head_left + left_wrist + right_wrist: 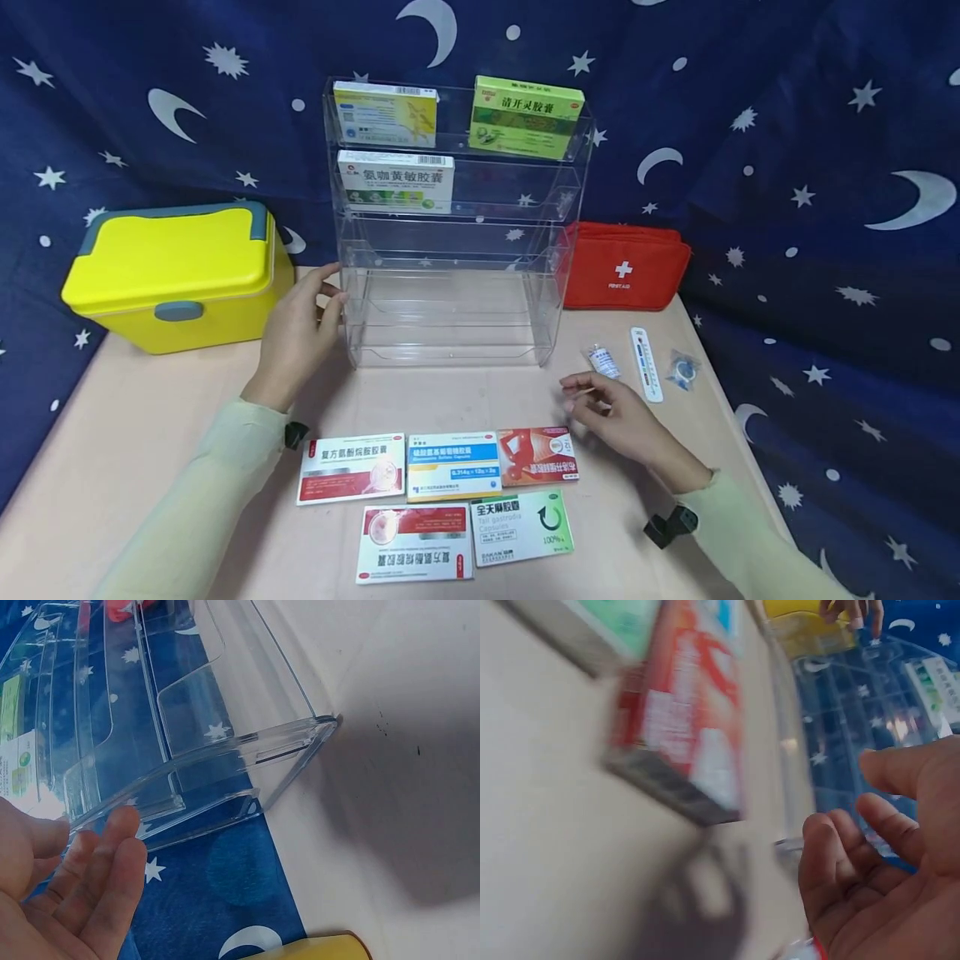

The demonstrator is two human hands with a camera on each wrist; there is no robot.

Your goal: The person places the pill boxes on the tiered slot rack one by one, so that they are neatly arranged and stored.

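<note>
A clear acrylic display rack (450, 333) with stepped shelves stands upright at the back. My left hand (300, 325) is at the rack's left side, its fingers loosely bent at the side panel; whether they touch it I cannot tell. The left wrist view shows the same hand (82, 892) beside the transparent edge. Over the table, right of the rack's front, my right hand (618, 421) hovers with relaxed fingers and holds nothing. Closest among the medicine boxes is a red one (538, 456). A blue-and-white box (453, 467) and a red-and-white box (352, 469) lie left of it.
Nearer lie another red-and-white box (415, 543) and a green-and-white box (521, 527). The rack holds a yellow box (386, 115), a green box (527, 118) and a white box (396, 182). Beside it are a yellow case (172, 258), red first-aid pouch (626, 267) and thermometer pack (647, 364).
</note>
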